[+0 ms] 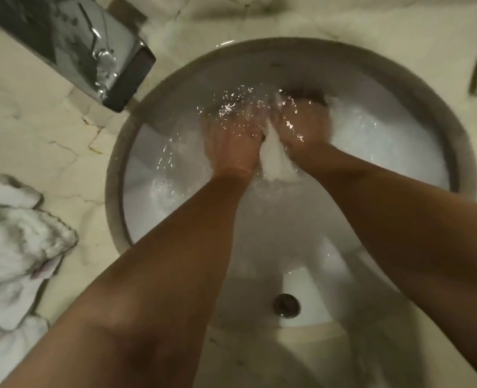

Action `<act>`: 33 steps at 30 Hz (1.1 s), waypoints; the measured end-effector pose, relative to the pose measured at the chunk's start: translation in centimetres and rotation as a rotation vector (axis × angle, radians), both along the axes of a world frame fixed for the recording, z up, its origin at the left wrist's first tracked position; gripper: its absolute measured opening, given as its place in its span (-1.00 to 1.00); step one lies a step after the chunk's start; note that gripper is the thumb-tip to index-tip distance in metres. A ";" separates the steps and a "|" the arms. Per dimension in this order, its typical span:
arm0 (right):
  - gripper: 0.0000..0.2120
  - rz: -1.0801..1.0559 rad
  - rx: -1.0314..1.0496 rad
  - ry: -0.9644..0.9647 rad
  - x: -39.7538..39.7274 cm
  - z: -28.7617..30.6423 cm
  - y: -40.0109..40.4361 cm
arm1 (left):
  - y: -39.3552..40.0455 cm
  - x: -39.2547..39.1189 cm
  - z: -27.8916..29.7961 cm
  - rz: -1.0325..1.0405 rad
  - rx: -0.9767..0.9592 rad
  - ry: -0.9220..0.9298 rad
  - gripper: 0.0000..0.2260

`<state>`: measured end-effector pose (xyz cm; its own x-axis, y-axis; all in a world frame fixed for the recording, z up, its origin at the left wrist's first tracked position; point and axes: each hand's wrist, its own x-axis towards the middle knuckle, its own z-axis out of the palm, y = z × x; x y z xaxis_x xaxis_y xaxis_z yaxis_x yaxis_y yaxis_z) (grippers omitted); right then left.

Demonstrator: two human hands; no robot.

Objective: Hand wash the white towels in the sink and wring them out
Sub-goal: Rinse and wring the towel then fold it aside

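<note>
Lying crumpled at the counter's (pixel 50 152) left edge: a heap of white towels (pixel 16 247). Jutting over the far-left rim of the sink (pixel 399 88): a chrome faucet (pixel 92 51). Showing on the near wall, between the forearms: an overflow hole (pixel 286 305). Gripping a white towel (pixel 273 161) underwater at the basin's middle: left hand (pixel 236 141) and right hand (pixel 304 127), fingers curled round it, knuckles nearly touching. Running near-to-far between the fists: the bunched towel's long axis, near end poking above the water.

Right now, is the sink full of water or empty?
It holds water: the sink shows ripples around both hands, left and right, which grip a white towel in it. How deep: cannot tell.
</note>
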<state>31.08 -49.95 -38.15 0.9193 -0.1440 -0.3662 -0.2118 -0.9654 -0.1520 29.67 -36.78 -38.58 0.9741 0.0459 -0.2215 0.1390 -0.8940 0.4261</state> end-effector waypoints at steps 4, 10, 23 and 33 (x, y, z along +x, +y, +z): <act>-0.60 0.033 -0.015 -0.034 0.4 0.9 -0.2 | -0.1 1.3 0.8 -0.061 0.040 -0.105 -0.68; -0.39 0.079 0.359 -0.112 -4.1 1.9 -2.1 | 1.1 1.5 2.5 -0.093 -0.052 0.349 -0.56; -0.31 0.153 0.218 -0.097 -6.3 1.2 -1.7 | 1.6 -4.3 1.9 -0.211 -0.201 -0.049 -0.51; -0.45 -0.074 0.174 -0.165 -3.3 0.9 0.2 | -1.6 -2.4 1.3 0.160 -0.129 -0.153 -0.59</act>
